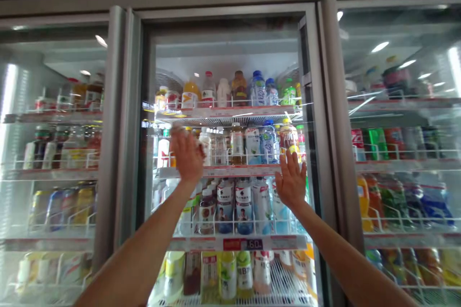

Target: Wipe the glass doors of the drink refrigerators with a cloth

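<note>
Somebody's left hand (187, 156) (kinda blurry) and right hand (291, 183) are both up in front of the middle fridge door (226, 41), loosely spread. Can't tell from here if either one's actually touching it. Behind that door, rows of bottles (225, 204) sit on the shelves (237, 171), a couple with blue caps toward the top right.

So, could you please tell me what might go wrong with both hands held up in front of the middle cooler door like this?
1. The left hand and right hand are raised and open before the middle glass door, so they might knock or smudge it; whether they touch it is unclear.
2. The bottles stand close together on the shelves, so a hard jolt might topple some.
</note>
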Tool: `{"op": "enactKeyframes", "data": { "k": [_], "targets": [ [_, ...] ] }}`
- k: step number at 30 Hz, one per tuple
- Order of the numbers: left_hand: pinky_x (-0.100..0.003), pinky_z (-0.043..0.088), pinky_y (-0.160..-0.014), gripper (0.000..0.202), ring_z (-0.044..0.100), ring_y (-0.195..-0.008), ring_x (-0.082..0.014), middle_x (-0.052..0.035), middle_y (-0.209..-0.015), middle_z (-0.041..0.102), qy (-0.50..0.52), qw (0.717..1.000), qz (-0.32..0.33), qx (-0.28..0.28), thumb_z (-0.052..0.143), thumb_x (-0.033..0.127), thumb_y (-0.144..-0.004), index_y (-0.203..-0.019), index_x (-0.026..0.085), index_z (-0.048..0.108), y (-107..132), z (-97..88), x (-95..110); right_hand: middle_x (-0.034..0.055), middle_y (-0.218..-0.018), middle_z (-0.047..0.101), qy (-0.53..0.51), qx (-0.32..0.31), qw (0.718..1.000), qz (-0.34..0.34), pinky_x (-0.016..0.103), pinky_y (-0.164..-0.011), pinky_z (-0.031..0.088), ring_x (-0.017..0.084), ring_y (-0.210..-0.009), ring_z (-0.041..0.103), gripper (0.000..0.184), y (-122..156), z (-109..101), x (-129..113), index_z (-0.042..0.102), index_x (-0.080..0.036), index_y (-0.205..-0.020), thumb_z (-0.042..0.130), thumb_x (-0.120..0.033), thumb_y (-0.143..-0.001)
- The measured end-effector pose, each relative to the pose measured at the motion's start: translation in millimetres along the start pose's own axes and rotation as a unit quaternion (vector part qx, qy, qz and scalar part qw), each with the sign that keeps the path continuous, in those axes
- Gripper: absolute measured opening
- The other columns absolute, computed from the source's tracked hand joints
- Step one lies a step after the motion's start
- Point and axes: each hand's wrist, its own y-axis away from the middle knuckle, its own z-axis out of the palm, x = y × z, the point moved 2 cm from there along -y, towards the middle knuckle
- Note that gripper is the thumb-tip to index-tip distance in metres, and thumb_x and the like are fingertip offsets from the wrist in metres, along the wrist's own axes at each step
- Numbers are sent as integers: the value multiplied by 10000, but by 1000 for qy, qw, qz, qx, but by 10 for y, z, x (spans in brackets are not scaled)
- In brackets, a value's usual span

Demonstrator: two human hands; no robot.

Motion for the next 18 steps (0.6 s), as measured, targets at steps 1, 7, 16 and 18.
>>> {"op": "enactKeyframes", "data": {
  "k": [1, 7, 16, 18],
  "targets": [
    [-535, 193, -1131, 471, 58, -1424, -270, -139, -1486, 285, 15, 996, 77, -29, 405, 259, -875, -1335, 154, 402, 24, 96, 207, 101, -1526, 216, 0, 2, 1000, -2, 493, -1130, 128, 231, -1421, 142, 633, 0, -4, 5, 66, -220, -1481, 363, -282, -927],
    [-462, 249, -1129, 419, 151, -1414, -222, -105, -1482, 308, 31, 977, 188, -96, 390, 264, -883, -1292, 191, 445, -192, 57, 15, 96, -1513, 261, 7, 8, 1000, -6, 478, -1126, 140, 230, -1410, 190, 616, 15, -19, 54, 129, -231, -1476, 387, -283, -919],
    [-472, 242, -1126, 436, 126, -1418, -243, -99, -1470, 332, 33, 964, 242, -104, 415, 335, -881, -1290, 186, 439, -416, 224, 252, 110, -1480, 333, 24, 6, 999, 23, 483, -1126, 141, 227, -1405, 208, 539, -260, 114, -230, 254, -197, -1445, 329, -318, -925],
    [-460, 273, -1113, 429, 174, -1408, -239, -87, -1476, 324, 33, 954, 269, -125, 409, 359, -887, -1282, 195, 447, -479, 174, 187, 111, -1461, 368, 26, 19, 999, 17, 470, -1126, 145, 219, -1400, 224, 526, -282, 129, -259, 281, -191, -1434, 325, -319, -925]
  ]
}}
